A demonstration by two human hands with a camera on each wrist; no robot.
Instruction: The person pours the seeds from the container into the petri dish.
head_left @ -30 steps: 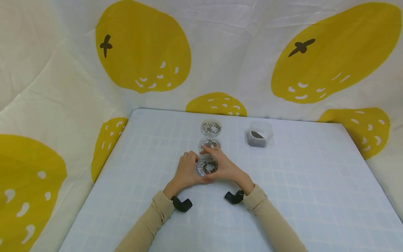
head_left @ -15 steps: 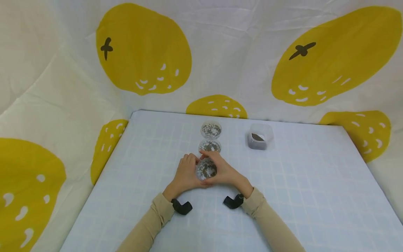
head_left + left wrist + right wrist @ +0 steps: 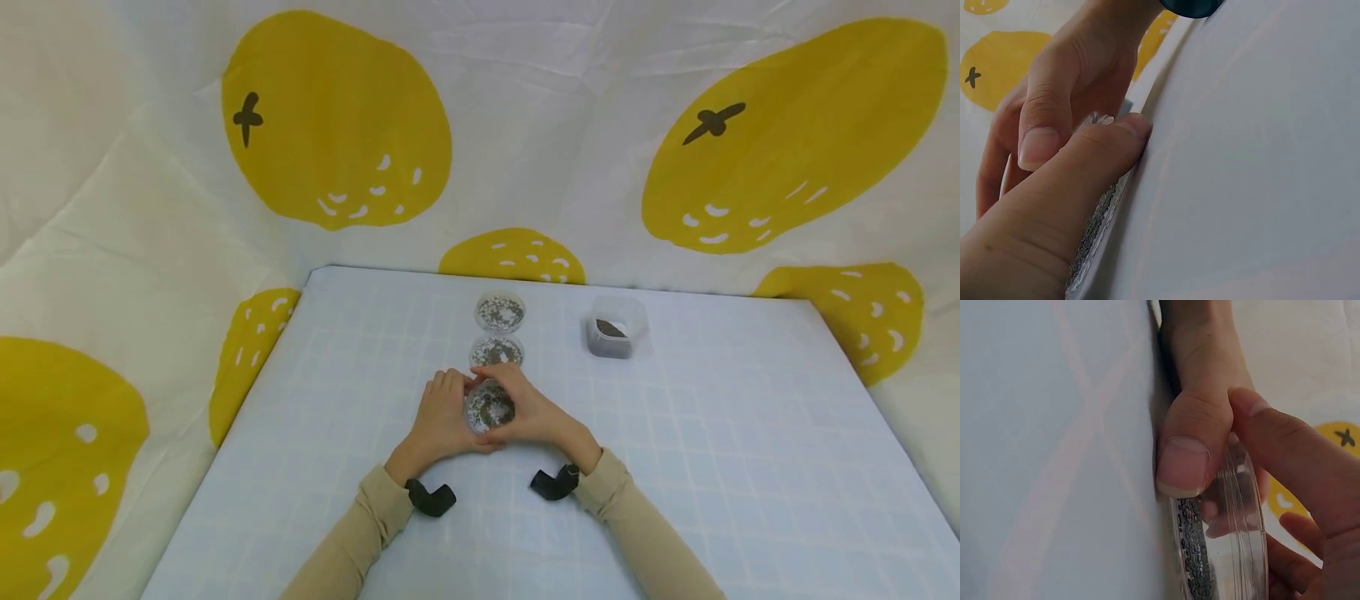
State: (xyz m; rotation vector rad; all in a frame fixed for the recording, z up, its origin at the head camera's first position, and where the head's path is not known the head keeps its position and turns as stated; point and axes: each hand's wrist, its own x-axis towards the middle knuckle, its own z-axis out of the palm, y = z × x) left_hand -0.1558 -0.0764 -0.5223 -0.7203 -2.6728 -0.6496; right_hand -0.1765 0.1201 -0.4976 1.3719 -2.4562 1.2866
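Both hands are around a clear, round petri dish [image 3: 489, 407] with dark grains in it, at the middle of the table. My left hand [image 3: 441, 422] grips it from the left, its thumb [image 3: 1185, 465] low on the side wall near the tabletop. From the right, my right hand [image 3: 531, 411] holds the dish with thumb in front and fingers at the far rim. In the right wrist view, the dish's clear side [image 3: 1235, 506] shows stacked edges above a dark layer of grains. The fingers hide part of its rim.
Two similar dishes with scattered dark grains stand in a line behind: a nearer dish [image 3: 497, 350] and a farther dish [image 3: 500, 312]. A clear square tub [image 3: 610, 345] holding dark material stands at the back right. A patterned cloth [image 3: 540, 125] hangs behind the table.
Both hands stay around the same dish in nearly the same place, with only slight finger shifts. The head view has tilted a little, and everything sits slightly lower in it.
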